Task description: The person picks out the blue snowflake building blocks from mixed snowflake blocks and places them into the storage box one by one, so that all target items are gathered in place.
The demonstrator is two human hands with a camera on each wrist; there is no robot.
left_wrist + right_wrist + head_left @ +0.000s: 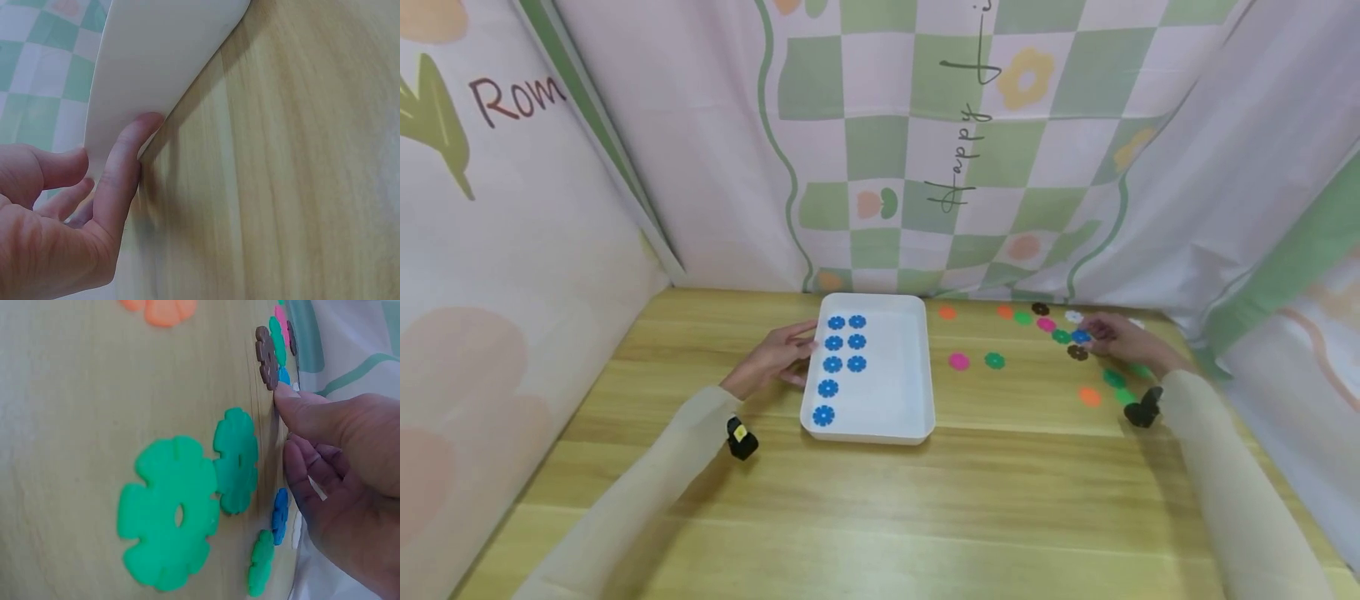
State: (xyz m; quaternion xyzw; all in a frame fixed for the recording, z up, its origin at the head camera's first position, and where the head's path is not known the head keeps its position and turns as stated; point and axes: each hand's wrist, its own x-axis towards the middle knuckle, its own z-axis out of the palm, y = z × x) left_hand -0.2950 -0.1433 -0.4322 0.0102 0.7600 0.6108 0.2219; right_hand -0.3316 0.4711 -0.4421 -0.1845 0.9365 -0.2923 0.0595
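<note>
My left hand (778, 357) rests against the left side of a white tray (891, 417), fingers extended. In the left wrist view, one fingertip (150, 119) presses low on the tray's outer wall and the thumb is at its edge. Inside the tray, several blue flower-shaped discs (832, 364) lie in two columns on the left, the second with three. My right hand (1116, 337) is over scattered discs at the back right, its thumb and forefinger at a blue flower-shaped disc (1080, 336). I cannot tell whether they pinch it. A brown disc (267, 357) lies beside the thumb tip.
Green (995, 361), pink (958, 362), orange (1090, 397), white and brown discs lie scattered on the wooden table (880, 517) right of the tray. Another blue disc (280, 515) shows below the right fingers in the right wrist view. A patterned curtain (880, 150) borders the table's back edge.
</note>
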